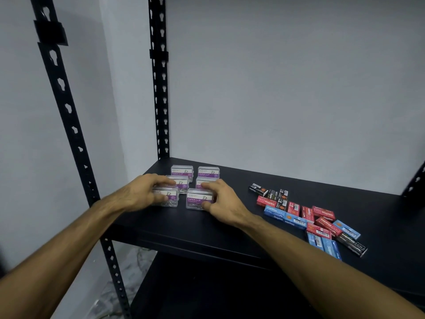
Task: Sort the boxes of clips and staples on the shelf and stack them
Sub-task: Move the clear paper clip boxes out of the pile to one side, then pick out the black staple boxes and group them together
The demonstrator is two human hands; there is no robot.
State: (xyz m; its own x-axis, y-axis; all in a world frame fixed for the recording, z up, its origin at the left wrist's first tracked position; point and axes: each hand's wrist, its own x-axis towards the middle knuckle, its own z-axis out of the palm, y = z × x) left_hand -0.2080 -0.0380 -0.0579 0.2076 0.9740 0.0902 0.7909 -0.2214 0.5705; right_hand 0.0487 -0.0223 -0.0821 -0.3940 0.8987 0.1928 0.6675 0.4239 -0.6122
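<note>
Several clear paper clip boxes with purple labels stand in two columns on the left of the black shelf (207, 229). My left hand (143, 192) curls over the front-left clip box (169, 199) and grips it. My right hand (222, 203) holds the front-right clip box (197, 199) between thumb and fingers. The rear clip boxes (208, 172) stand untouched behind. To the right lies a loose heap of small staple boxes (310, 219) in red, blue and black, lying at mixed angles, some overlapping.
Black perforated uprights (158, 88) rise at the shelf's left rear and left front corner. A grey wall stands close behind. A lower shelf (207, 291) shows beneath. Another upright (416, 180) is at the far right.
</note>
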